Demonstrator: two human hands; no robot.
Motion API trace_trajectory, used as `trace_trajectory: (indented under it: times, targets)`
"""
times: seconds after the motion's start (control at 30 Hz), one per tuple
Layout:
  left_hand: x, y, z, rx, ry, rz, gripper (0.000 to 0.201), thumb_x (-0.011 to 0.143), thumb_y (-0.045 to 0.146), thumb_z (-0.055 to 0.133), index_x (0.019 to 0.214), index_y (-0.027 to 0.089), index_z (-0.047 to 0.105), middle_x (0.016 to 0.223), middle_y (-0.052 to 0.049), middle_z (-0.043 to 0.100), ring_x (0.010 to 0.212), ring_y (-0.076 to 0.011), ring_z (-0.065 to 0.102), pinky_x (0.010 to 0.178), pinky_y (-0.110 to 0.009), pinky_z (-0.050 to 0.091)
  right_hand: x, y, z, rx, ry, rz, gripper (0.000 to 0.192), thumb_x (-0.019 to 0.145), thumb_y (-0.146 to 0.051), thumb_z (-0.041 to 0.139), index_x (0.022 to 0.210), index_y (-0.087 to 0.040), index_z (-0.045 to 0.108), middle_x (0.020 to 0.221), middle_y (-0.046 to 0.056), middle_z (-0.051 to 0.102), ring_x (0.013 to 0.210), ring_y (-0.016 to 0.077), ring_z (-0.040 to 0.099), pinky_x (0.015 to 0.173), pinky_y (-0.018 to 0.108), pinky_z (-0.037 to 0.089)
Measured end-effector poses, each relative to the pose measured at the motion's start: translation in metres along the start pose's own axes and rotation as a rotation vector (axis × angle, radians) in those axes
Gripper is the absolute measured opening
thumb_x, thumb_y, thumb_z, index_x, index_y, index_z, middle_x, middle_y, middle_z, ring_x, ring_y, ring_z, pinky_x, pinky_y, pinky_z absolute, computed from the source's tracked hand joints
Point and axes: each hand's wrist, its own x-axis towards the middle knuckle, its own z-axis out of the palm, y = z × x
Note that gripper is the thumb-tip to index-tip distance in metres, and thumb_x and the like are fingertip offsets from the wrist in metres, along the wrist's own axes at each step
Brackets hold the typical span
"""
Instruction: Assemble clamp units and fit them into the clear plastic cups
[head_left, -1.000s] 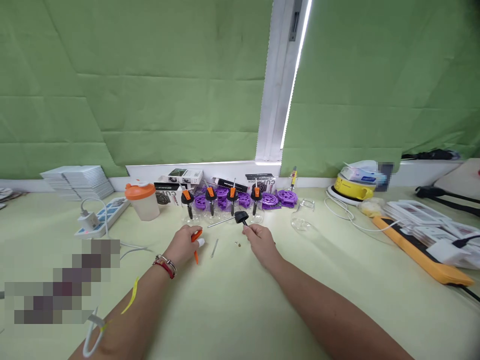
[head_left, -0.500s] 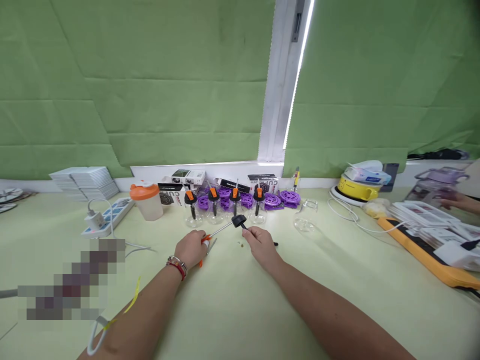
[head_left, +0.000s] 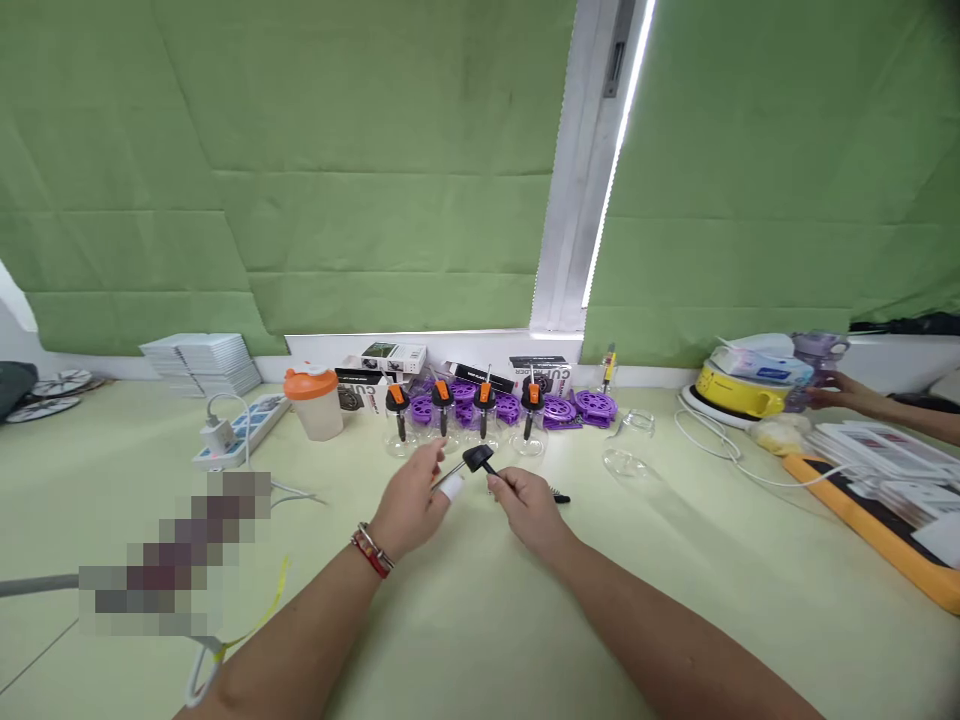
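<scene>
My left hand (head_left: 411, 505) has its thumb, wrapped in white, apart from its raised fingers. Between them runs a slim metal rod (head_left: 448, 476) with an orange part mostly hidden by the hand. Its far tip reaches a black domed cap with a stem (head_left: 478, 458). My right hand (head_left: 527, 502) pinches that stem, so the cap points up and left. Just past the right hand, the end of a black stick-like piece (head_left: 561, 496) shows; I cannot tell whether it lies on the table. Behind stand several clear glass jars (head_left: 529, 440) with black and orange tops (head_left: 532, 395).
Purple wheel-like parts (head_left: 596, 405) and printed boxes (head_left: 394, 357) line the wall. Left are an orange-lidded shaker (head_left: 313, 405) and a power strip (head_left: 259, 425). A clear glass vessel (head_left: 628, 450), yellow pot (head_left: 731, 390) and orange-edged tray (head_left: 847, 510) lie right. Another person's hand (head_left: 834, 388) holds a purple bottle (head_left: 819, 350).
My left hand has turned and risen, its fingers more extended, hiding most of the orange part. The other person's hand has moved the purple bottle left, beside the yellow pot. The view has shifted slightly.
</scene>
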Motion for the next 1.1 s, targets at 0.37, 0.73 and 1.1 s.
trace_trajectory:
  times: [0.37,0.73,1.1]
  targets:
    - [0.016,-0.055,-0.036,0.404,0.058,-0.599,0.048,0.082,0.030,0.040,0.128,0.016,0.043,0.097,-0.017,0.065,0.089,-0.0310,0.062,0.071,-0.038,0.046,-0.001,-0.002,-0.003,-0.048,-0.079,-0.121,0.032,0.090,-0.040,0.042,0.075,-0.018,0.060,0.072,0.002,0.056,0.069,0.0156,0.052,0.065,0.026,0.039]
    - [0.015,-0.095,-0.044,0.507,-0.126,-0.826,0.036,0.067,0.030,0.052,0.098,0.015,0.061,0.101,-0.021,0.065,0.090,-0.0366,0.063,0.063,-0.041,0.047,0.006,0.012,-0.006,-0.040,-0.021,-0.045,0.031,0.087,-0.039,0.044,0.082,-0.018,0.065,0.077,0.004,0.062,0.072,0.0179,0.057,0.067,0.028,0.042]
    - [0.029,-0.057,-0.040,0.699,0.071,-0.624,0.053,0.072,0.041,0.051,0.117,0.014,0.049,0.111,-0.021,0.053,0.104,-0.0372,0.052,0.070,-0.045,0.048,0.012,0.022,-0.011,-0.063,0.050,0.003,0.032,0.085,-0.039,0.044,0.083,-0.017,0.067,0.070,0.004,0.062,0.064,0.0177,0.055,0.062,0.028,0.041]
